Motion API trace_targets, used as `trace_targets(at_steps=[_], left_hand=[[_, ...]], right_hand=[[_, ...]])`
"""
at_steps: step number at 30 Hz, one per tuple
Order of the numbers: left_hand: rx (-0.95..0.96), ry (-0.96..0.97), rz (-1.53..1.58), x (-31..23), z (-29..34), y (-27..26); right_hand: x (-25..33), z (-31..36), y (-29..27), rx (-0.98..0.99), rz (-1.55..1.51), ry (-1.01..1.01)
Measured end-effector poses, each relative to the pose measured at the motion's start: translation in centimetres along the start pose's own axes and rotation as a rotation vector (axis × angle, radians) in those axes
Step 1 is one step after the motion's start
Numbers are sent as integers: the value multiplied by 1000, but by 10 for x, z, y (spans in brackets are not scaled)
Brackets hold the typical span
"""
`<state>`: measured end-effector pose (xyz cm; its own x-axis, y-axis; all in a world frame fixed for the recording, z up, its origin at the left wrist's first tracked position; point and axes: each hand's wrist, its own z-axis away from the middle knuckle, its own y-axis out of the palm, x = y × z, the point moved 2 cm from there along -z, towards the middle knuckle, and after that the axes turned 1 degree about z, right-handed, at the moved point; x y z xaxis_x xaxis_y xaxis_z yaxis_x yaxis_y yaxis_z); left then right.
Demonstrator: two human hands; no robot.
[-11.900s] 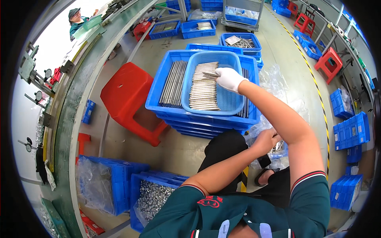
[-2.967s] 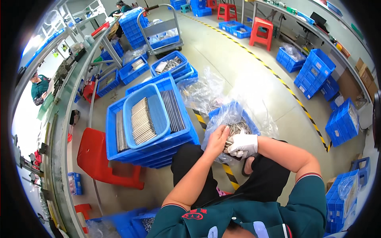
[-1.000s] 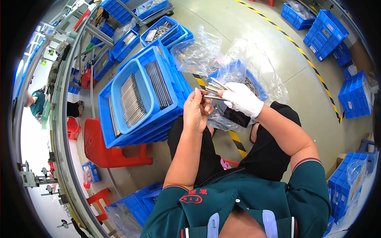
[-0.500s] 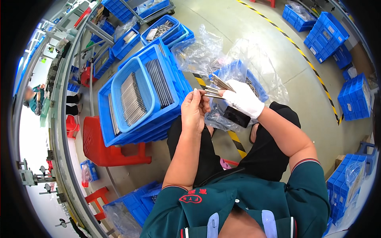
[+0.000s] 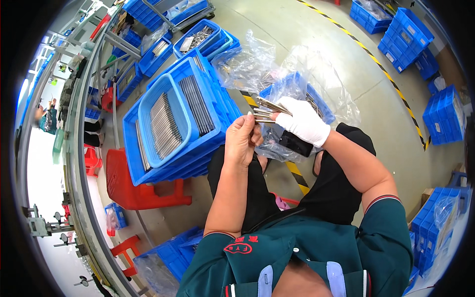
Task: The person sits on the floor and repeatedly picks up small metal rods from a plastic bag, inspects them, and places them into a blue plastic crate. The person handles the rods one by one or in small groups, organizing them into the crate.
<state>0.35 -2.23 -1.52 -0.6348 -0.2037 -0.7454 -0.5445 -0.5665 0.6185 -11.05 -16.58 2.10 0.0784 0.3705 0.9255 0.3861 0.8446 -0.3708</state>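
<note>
In front of me, my right hand (image 5: 303, 123), in a white glove, is closed around a bundle of thin metal rods (image 5: 268, 106) that point left in a loose fan. My bare left hand (image 5: 242, 137) meets the rod ends, its thumb and fingertips pinched on them. How many rods it grips is hidden by the fingers. To the left, a light-blue basket (image 5: 147, 139) bears a row of similar rods (image 5: 163, 126). It rests on a stack of blue crates (image 5: 217, 119), where darker rods (image 5: 196, 104) lie beside the basket.
Between my knees and the plastic bags (image 5: 247, 59) stands a blue crate (image 5: 324, 106) of rods, partly covered by plastic. A black object (image 5: 295, 143) sits below my gloved hand. There is a red stool (image 5: 128, 183) at left, with blue crates (image 5: 403, 39) at far right.
The rod bundle has dipped slightly and its fan looks narrower. Both hands stay close together, still holding rods. The whole view has shifted a little.
</note>
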Motion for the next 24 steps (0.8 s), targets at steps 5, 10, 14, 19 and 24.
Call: trace_targets(at_steps=[5, 10, 14, 19, 24], left_hand=[[-53, 43, -98, 2, 1, 1], [-18, 28, -88, 1, 3, 6], [-9, 33, -35, -2, 3, 10], [-22, 81, -177, -1, 3, 9], [-97, 215, -355, -5, 0, -2]], right_hand=[[3, 1, -1, -3, 5, -10], [-3, 0, 1, -37, -20, -16], [-1, -2, -3, -38, -23, -15], [-6, -3, -4, -39, -19, -17], [-5, -3, -8, -7, -23, -30]])
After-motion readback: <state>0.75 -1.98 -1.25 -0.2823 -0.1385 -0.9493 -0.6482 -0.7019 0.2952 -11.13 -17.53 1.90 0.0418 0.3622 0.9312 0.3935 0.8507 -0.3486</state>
